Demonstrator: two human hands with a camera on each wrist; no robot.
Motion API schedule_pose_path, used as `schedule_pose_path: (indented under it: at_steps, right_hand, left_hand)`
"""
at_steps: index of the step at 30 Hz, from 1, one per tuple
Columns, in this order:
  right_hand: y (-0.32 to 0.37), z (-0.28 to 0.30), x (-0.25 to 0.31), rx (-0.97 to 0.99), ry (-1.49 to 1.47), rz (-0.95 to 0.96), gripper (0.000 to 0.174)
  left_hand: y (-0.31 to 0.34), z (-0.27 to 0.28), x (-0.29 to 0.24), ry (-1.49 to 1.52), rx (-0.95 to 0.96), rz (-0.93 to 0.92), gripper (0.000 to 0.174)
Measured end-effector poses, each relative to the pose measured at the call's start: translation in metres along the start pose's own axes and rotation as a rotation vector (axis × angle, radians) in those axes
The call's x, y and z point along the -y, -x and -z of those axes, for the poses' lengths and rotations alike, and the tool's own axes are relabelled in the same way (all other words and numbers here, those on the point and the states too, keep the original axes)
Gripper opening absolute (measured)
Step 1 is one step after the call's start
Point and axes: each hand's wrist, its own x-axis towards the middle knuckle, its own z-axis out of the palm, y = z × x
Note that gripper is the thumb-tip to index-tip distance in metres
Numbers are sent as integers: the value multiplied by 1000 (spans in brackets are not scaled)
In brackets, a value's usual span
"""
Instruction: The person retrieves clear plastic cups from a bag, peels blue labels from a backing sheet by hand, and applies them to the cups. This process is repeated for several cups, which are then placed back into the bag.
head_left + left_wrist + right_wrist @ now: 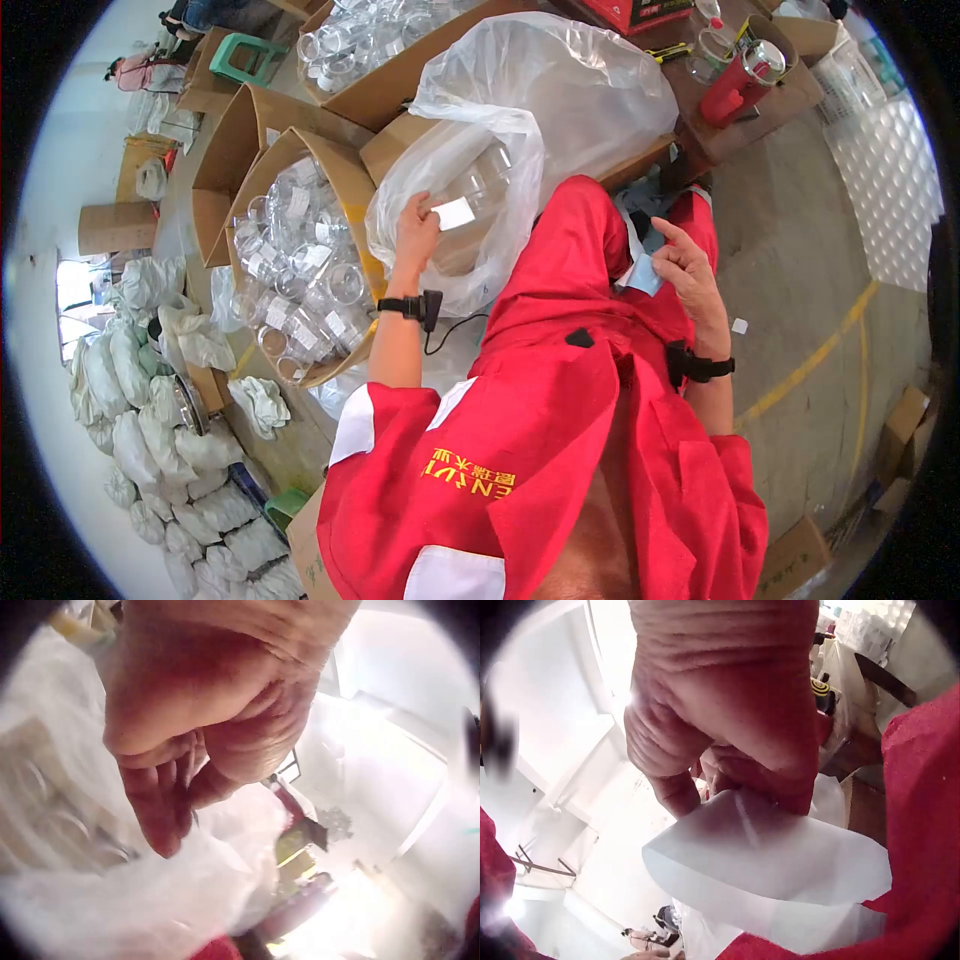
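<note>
The left hand (418,235) pinches a small white label (455,213) over the mouth of a clear plastic bag (535,150), where transparent containers (490,175) lie. In the left wrist view, the thumb and fingers of the left hand (202,742) meet above the bag (210,900); the label there is hard to make out. Above the red-clad thigh, the right hand (690,275) pinches a pale backing sheet (643,275). Seen from the right wrist, this curved sheet (765,855) hangs from the fingertips of the right hand (727,712).
Left of the bag stands a cardboard box (362,190) of clear containers (310,260), some with white labels. A second filled box (400,75) is behind. A red cup (735,90) stands on a brown surface at upper right. A small white piece (739,326) lies on the floor.
</note>
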Motion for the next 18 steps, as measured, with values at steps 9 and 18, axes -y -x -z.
schedule_pose_path:
  at_steps: [9,18]
  right_hand:
    - [3,-7,2,2,52,-47,59]
    - [4,-12,3,-6,151,-82,58]
  left_hand:
    - [-103,18,42,-237,396,42,61]
    - [-164,40,38,-645,37,-380,62]
